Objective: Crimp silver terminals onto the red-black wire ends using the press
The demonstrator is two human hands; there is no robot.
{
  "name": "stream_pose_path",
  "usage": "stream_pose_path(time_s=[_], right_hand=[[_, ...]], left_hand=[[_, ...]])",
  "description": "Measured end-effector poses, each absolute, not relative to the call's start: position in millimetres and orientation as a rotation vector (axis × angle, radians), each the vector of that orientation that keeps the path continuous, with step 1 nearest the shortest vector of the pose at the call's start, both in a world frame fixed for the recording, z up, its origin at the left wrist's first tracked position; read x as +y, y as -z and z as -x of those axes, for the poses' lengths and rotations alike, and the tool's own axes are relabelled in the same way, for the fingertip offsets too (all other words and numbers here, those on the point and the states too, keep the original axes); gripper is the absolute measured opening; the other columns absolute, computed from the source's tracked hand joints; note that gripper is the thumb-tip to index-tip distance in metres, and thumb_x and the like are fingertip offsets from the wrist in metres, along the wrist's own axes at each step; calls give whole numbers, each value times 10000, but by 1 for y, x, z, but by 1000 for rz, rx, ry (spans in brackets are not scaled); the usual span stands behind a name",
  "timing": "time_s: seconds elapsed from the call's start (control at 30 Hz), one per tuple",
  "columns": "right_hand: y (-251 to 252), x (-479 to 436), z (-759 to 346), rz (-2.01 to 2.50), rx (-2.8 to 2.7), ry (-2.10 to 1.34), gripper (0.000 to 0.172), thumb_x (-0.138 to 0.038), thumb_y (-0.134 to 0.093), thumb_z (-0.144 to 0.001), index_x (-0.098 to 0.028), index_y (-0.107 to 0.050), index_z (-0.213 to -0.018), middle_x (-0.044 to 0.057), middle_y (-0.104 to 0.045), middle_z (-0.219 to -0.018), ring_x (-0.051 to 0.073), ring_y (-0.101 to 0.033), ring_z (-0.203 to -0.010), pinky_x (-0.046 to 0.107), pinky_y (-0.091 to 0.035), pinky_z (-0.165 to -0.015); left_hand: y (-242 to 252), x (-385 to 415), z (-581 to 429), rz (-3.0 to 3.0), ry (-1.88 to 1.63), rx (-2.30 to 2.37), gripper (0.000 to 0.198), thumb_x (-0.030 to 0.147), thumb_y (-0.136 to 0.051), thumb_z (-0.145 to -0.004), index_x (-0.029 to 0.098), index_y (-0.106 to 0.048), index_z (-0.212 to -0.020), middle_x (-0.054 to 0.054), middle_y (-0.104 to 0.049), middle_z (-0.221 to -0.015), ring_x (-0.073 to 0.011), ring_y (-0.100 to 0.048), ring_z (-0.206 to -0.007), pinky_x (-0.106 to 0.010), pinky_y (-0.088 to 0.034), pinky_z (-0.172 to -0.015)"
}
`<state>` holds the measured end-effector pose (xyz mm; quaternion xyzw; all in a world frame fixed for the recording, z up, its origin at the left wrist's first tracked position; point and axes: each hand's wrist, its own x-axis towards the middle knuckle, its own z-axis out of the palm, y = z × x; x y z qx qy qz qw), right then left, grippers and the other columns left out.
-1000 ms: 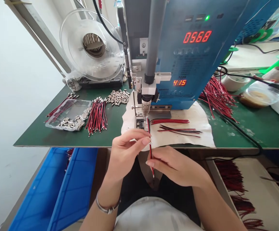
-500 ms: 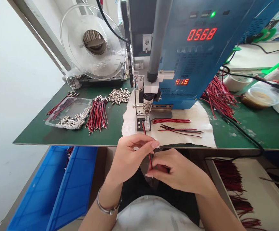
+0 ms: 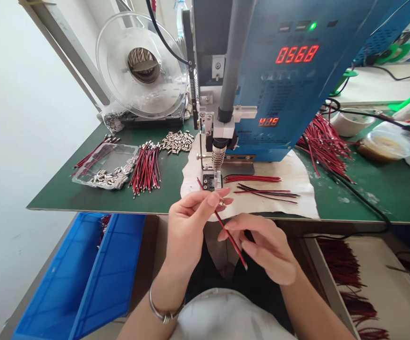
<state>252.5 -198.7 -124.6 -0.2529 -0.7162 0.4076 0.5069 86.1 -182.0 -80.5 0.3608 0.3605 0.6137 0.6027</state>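
My left hand (image 3: 188, 222) is closed, pinching a red-and-black wire (image 3: 233, 244) in front of the machine. The wire slants from near the small black fixture (image 3: 209, 182) down to the right, its lower end bare in the air. Small shiny metal pieces (image 3: 221, 203) show at my left fingertips, partly hidden. My right hand (image 3: 261, 243) is beside the wire's lower part, thumb and fingers apart; the wire passes between them without a visible grip. A soldering-type tip with a spring (image 3: 218, 156) stands above the fixture, on the blue machine (image 3: 271, 89) with red digits.
On a white cloth (image 3: 305, 189) lie red-and-black wires (image 3: 252, 179). Leftward are a wire bundle (image 3: 146, 167), a metal-connector pile (image 3: 177, 141) and a clear plastic box (image 3: 79, 178). A wire heap (image 3: 327, 141) lies right. Blue bins (image 3: 116, 264) and a white tray (image 3: 392, 283) are below.
The wire has come away from the fixture and tilted, its lower end swinging right. My left hand has risen slightly. My right fingers have loosened from the wire and spread.
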Motion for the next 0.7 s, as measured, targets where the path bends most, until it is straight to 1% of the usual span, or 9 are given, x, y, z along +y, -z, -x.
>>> stream_pose_path(time_s=[0.07, 0.13, 0.23, 0.3, 0.4, 0.47, 0.53, 0.6, 0.7], right_hand=[[128, -200, -249, 557, -1702, -935, 382, -161, -517, -1015, -306, -645, -1345, 55, -800, -1015, 134, -666, -635, 270, -537, -572], [128, -198, -243, 575, -1684, -786, 424, -103, -619, -948, -314, -681, -1311, 46, -814, -995, 144, -699, -654, 266, -554, -572], [127, -194, -235, 538, -1601, -547, 388, -138, -737, -888, -286, -747, -1247, 57, -822, -963, 165, -733, -665, 260, -573, -535], [129, -191, -230, 535, -1523, -435, 360, -165, -720, -913, -273, -765, -1253, 71, -822, -983, 165, -727, -647, 276, -589, -536], [135, -189, -223, 607, -1382, -328, 359, -128, -673, -934, -279, -776, -1243, 58, -820, -981, 156, -686, -594, 323, -607, -575], [136, -188, -218, 654, -1275, -345, 319, -122, -652, -952, -286, -788, -1189, 38, -812, -952, 128, -632, -522, 301, -560, -498], [133, -185, -214, 696, -1120, -423, 227, -175, -634, -989, -283, -786, -1118, 21, -798, -917, 93, -566, -439, 255, -457, -384], [125, -180, -215, 725, -924, -501, 127, -265, -637, -1009, -269, -763, -1020, 0, -777, -842, 83, -541, -394, 238, -394, -339], [113, -169, -226, 714, -718, -674, 157, -383, -726, -941, -246, -699, -870, -26, -741, -777, 93, -546, -377, 240, -357, -318]], left_hand=[[80, -183, -90, -798, -1439, 816, 138, 418, -868, -816, 293, -842, -763, -4, -848, -964, -119, -802, -800, -156, -634, -748], [80, -185, -95, -766, -1442, 805, 141, 413, -876, -807, 287, -839, -755, -4, -847, -965, -123, -804, -814, -159, -634, -753], [79, -189, -104, -699, -1402, 783, 128, 385, -882, -806, 274, -839, -759, -3, -847, -941, -122, -803, -810, -159, -629, -746], [80, -191, -110, -660, -1370, 749, 130, 375, -885, -803, 268, -836, -750, 2, -847, -919, -117, -798, -788, -152, -622, -726], [81, -191, -115, -657, -1344, 688, 139, 379, -895, -790, 264, -836, -740, -1, -848, -939, -127, -801, -836, -158, -621, -776], [82, -193, -115, -672, -1345, 669, 141, 386, -893, -792, 262, -839, -753, -18, -846, -1003, -151, -798, -961, -173, -615, -852], [84, -198, -113, -672, -1335, 667, 152, 394, -896, -787, 258, -837, -752, -30, -843, -1040, -169, -787, -1035, -198, -611, -906], [87, -204, -109, -668, -1288, 681, 163, 393, -900, -782, 251, -829, -746, -37, -845, -986, -178, -799, -975, -236, -627, -903], [92, -208, -97, -733, -1260, 773, 182, 380, -888, -798, 222, -815, -745, -30, -809, -735, -146, -775, -680, -219, -644, -707]])
